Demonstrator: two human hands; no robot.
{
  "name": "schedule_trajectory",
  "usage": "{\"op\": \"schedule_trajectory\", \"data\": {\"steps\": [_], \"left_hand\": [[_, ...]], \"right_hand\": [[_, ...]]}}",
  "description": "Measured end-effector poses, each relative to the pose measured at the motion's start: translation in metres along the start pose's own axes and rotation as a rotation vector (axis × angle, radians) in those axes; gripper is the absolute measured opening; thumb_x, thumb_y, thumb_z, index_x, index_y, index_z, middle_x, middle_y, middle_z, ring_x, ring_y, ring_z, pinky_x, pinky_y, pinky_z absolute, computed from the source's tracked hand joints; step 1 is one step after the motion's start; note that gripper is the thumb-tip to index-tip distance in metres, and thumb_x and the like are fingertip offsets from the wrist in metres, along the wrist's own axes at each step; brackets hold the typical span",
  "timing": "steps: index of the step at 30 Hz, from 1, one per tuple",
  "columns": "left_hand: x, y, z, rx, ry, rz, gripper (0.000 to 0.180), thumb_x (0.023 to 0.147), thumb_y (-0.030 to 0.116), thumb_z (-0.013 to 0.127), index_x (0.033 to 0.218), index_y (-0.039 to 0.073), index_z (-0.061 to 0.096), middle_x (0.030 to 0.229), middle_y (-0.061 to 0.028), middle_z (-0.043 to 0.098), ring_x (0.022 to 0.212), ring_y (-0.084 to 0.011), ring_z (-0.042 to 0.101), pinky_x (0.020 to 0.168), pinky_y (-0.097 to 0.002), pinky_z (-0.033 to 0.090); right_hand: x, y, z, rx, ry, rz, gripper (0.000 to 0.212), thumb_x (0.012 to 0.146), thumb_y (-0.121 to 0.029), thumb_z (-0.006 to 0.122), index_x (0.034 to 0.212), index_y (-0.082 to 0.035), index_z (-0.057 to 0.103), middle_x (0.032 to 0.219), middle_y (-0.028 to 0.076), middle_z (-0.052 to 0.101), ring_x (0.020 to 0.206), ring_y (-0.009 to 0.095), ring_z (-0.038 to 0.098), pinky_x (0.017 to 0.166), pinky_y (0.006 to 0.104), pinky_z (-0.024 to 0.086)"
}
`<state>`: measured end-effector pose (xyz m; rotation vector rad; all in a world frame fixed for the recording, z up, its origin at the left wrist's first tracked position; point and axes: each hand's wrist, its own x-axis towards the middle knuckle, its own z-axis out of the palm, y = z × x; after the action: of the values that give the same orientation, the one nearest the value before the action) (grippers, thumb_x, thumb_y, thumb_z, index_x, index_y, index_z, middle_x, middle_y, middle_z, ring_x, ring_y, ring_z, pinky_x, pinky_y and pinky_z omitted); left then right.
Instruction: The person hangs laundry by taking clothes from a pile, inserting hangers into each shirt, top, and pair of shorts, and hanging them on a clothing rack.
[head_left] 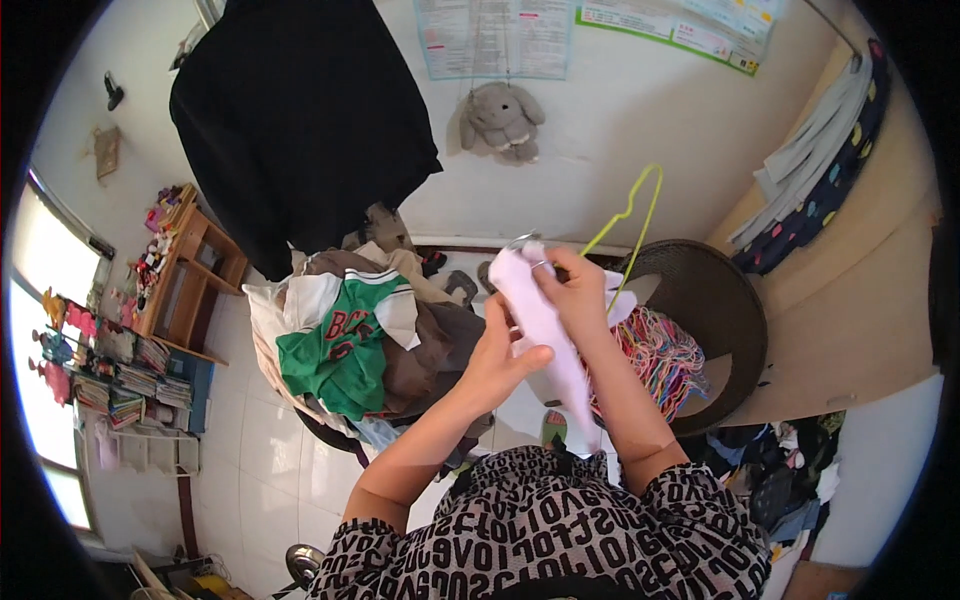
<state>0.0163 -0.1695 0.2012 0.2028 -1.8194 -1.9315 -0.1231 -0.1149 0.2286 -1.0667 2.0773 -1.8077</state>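
Note:
A pale pink cloth garment [545,325] hangs folded lengthwise between my two hands, its lower end dangling over my lap. My left hand [495,352] is closed on its left edge, the thumb lying across the front. Near the top of the garment, my right hand [580,293] pinches the fabric. A thin yellow-green hanger [652,190] sticks out beyond my right hand, its lower part hidden behind the hand and cloth; I cannot tell whether that hand grips it too. A small metal hook [520,240] shows at the garment's top.
On the left a heap of clothes holds a green jersey [365,335]. Above it hangs a black garment [300,110]. A dark round basket [745,330] with multicoloured strands [660,360] stands right. A grey plush rabbit [503,120] hangs on the wall. More clothes [780,475] lie lower right.

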Motion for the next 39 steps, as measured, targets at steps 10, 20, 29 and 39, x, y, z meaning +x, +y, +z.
{"op": "schedule_trajectory", "data": {"steps": [10, 20, 29, 39], "left_hand": [[0.044, -0.004, -0.033, 0.264, 0.443, 0.091, 0.025, 0.088, 0.014, 0.059, 0.106, -0.002, 0.059, 0.097, -0.0054, 0.065, 0.085, -0.0135, 0.059, 0.076, -0.0277, 0.046], [0.067, -0.006, -0.037, -0.377, 0.229, -0.423, 0.043, 0.095, 0.041, 0.045, 0.107, 0.002, 0.056, 0.096, -0.0066, 0.062, 0.085, -0.0144, 0.059, 0.075, -0.0295, 0.047], [0.06, -0.003, -0.037, -0.254, 0.011, -0.365, 0.033, 0.088, 0.02, 0.061, 0.111, -0.001, 0.052, 0.105, -0.0067, 0.058, 0.092, -0.0152, 0.057, 0.077, -0.0305, 0.047], [0.019, -0.051, -0.018, 0.384, -0.25, -0.154, 0.076, 0.078, 0.023, 0.072, 0.136, -0.004, 0.031, 0.131, -0.0135, 0.043, 0.119, -0.0241, 0.045, 0.093, -0.0372, 0.042]], "right_hand": [[0.02, 0.018, -0.064, -0.032, 0.175, -0.057, 0.014, 0.083, -0.011, 0.066, 0.078, 0.001, 0.059, 0.06, -0.003, 0.052, 0.058, 0.005, 0.044, 0.054, 0.0226, 0.04], [-0.016, 0.023, -0.041, -0.02, -0.17, 0.038, 0.041, 0.069, -0.012, 0.076, 0.108, -0.009, 0.063, 0.087, 0.001, 0.062, 0.078, 0.008, 0.056, 0.07, 0.0241, 0.046], [-0.014, 0.035, -0.015, 0.193, -0.213, 0.186, 0.018, 0.086, -0.017, 0.064, 0.094, 0.0, 0.062, 0.072, -0.003, 0.058, 0.066, 0.005, 0.047, 0.059, 0.0218, 0.04], [0.011, 0.028, -0.033, 0.923, 0.006, 0.46, 0.013, 0.089, -0.021, 0.061, 0.087, -0.009, 0.06, 0.078, 0.0, 0.063, 0.066, 0.008, 0.059, 0.059, 0.0236, 0.05]]}}
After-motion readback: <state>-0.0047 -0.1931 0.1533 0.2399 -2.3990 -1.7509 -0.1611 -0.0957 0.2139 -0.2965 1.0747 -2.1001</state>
